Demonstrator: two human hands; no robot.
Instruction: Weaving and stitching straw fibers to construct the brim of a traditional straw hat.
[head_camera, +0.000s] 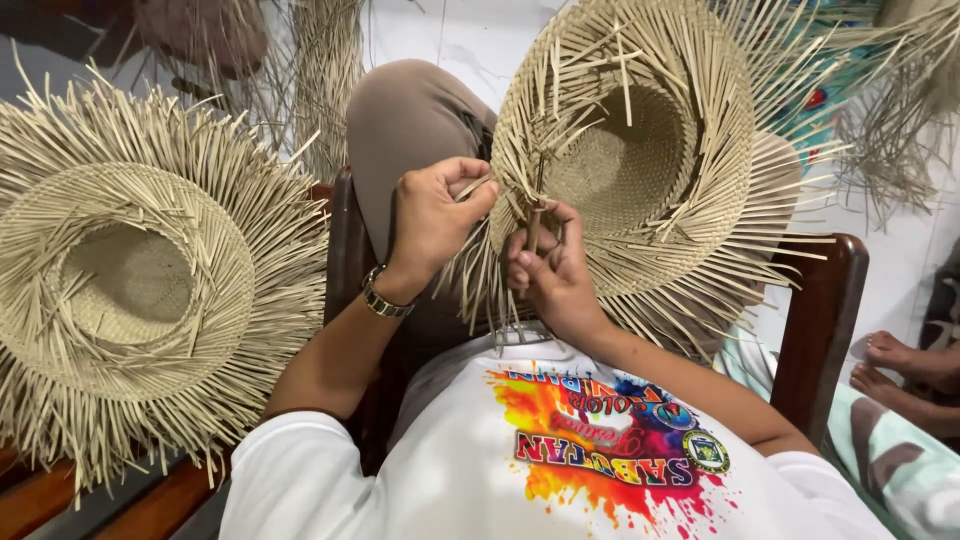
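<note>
A half-woven straw hat rests against my raised knee, its hollow crown facing me and loose straw strips sticking out all round the brim. My left hand, with a metal wristwatch on the wrist, pinches straw strips at the brim's near-left edge. Just to its right, my right hand grips a few upright strips at the same edge. The two hands are close together, almost touching.
A second unfinished straw hat lies crown-up at the left on a wooden bench. I sit in a dark wooden chair. Another person's bare feet show at the right. More loose straw hangs behind.
</note>
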